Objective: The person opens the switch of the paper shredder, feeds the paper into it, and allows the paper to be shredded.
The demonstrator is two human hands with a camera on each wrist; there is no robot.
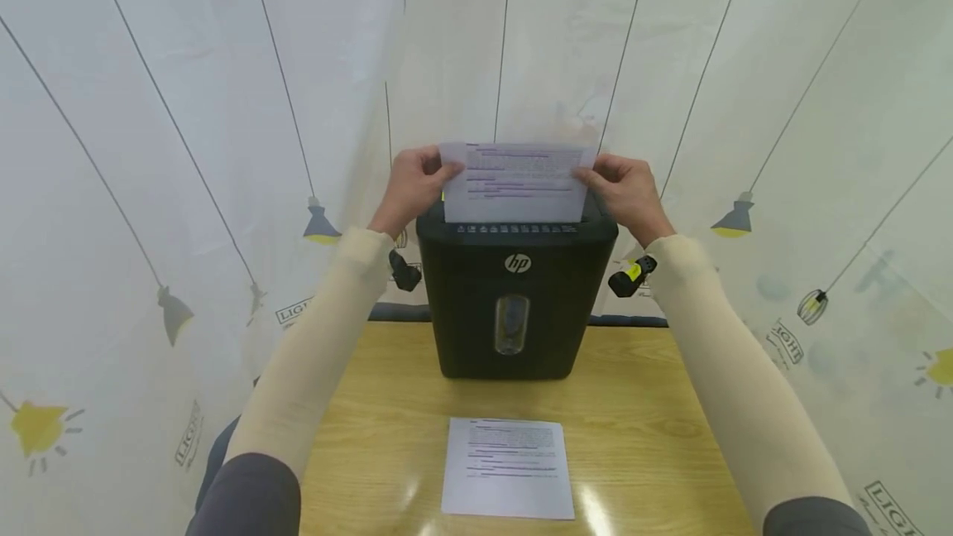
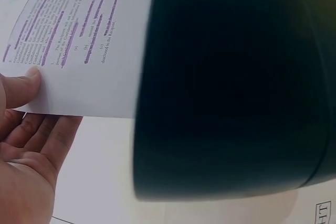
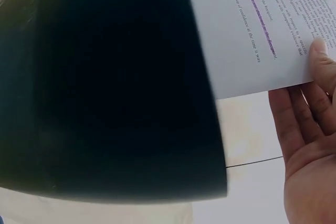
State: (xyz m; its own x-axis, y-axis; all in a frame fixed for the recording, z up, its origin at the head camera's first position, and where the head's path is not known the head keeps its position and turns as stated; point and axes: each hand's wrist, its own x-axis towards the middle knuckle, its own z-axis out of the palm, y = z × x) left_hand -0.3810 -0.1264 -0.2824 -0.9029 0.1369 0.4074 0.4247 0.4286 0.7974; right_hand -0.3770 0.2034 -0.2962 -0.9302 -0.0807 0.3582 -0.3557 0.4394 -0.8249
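A printed sheet of paper [image 1: 521, 180] with purple-marked lines stands upright at the top slot of a black HP paper shredder [image 1: 476, 304]. Its lower edge meets the slot; whether it has gone in cannot be seen. My left hand [image 1: 419, 187] pinches the sheet's left edge between thumb and fingers. At the opposite edge, my right hand [image 1: 625, 189] pinches it the same way. Both wrist views show the thumb on the printed face, with the paper [image 2: 105, 87] beside the shredder's dark body [image 3: 121, 93].
Another marked sheet [image 1: 508, 486] lies flat on the wooden table [image 1: 633, 404], in front of the shredder. Behind and around hangs a pale curtain [image 1: 149, 23] printed with lamps. A clear oval window [image 1: 511, 325] is set in the shredder's front.
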